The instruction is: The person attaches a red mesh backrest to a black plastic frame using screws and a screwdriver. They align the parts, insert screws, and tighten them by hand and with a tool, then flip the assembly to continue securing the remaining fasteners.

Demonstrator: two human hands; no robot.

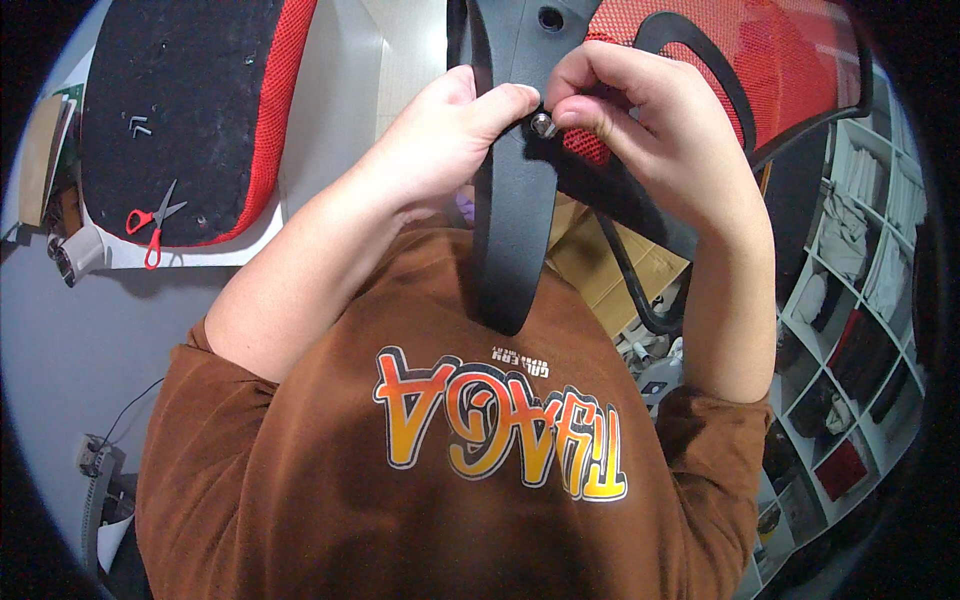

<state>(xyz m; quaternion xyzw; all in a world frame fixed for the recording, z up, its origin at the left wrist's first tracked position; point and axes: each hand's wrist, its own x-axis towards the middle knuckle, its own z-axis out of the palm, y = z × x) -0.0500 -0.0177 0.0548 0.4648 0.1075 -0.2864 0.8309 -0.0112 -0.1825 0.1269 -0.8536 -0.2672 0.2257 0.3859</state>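
Note:
A black curved plastic armrest (515, 230) stands in front of my chest, its lower end near my shirt. My left hand (435, 135) is wrapped around its left side, with the thumb pressed over the top. A shiny metal bolt (543, 124) sits at the armrest's face, beside the left thumb tip. The thumb and fingers of my right hand (665, 115) are pinched together at the bolt's right side. Whether the bolt is inside a hole I cannot tell. Farther up the same part is a round dark hole (550, 18). Behind it is a chair back (740, 30) in red mesh with a black frame.
At the left, a seat cushion (180, 90) with black underside and red edge lies on a white table (330, 100). Red-handled scissors (155, 225) and small L-shaped metal pieces (140, 127) lie on it. Below the armrest is a cardboard box (590, 255); white shelves (850, 250) stand right.

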